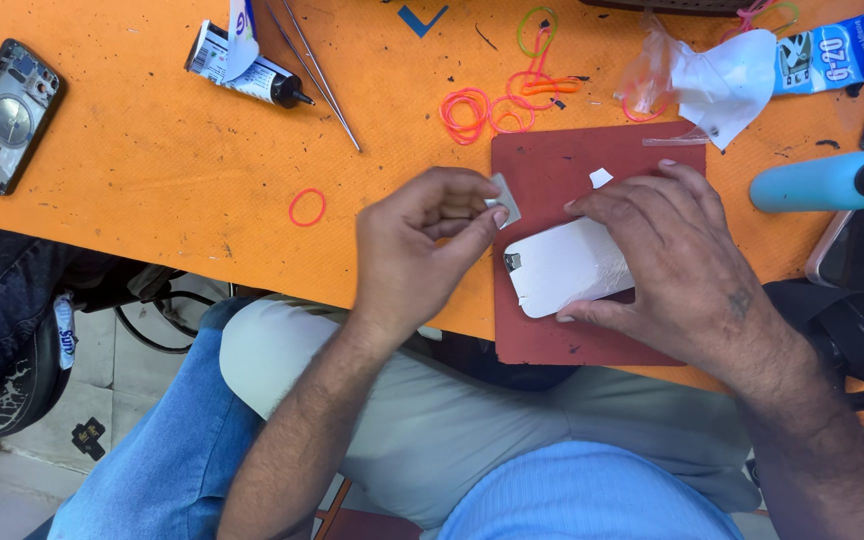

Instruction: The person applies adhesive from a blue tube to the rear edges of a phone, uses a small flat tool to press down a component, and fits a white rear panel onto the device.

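At the far left of an orange worktable [152, 170], a phone frame [8, 115] with its insides exposed lies flat near the edge. Beside it to the right rest a black-tipped glue tube [252, 75] and a pair of thin metal tweezers [317, 75], with a single pink rubber band [307, 207] lying alone below them and a tangle of pink, orange and green bands [507, 95] farther along.

At centre, the person's left hand [417, 250] is raised just over the table's near edge, thumb and fingers pinched on a small grey square piece [504, 198], held tilted just beside the top left corner of a white phone back panel [567, 268]. The panel lies on a dark red work mat [552, 160], its small metal-rimmed opening facing the left hand.

The right hand [667, 265] grips the panel from the right, fingers spread across its top edge and thumb under its lower edge, pressing it to the mat. A tiny white scrap [601, 178] sits on the mat just above the fingers.

Farther right lie crumpled clear and white wrapping [722, 75] and a light blue cylindrical tool [817, 182] with a dark tip.
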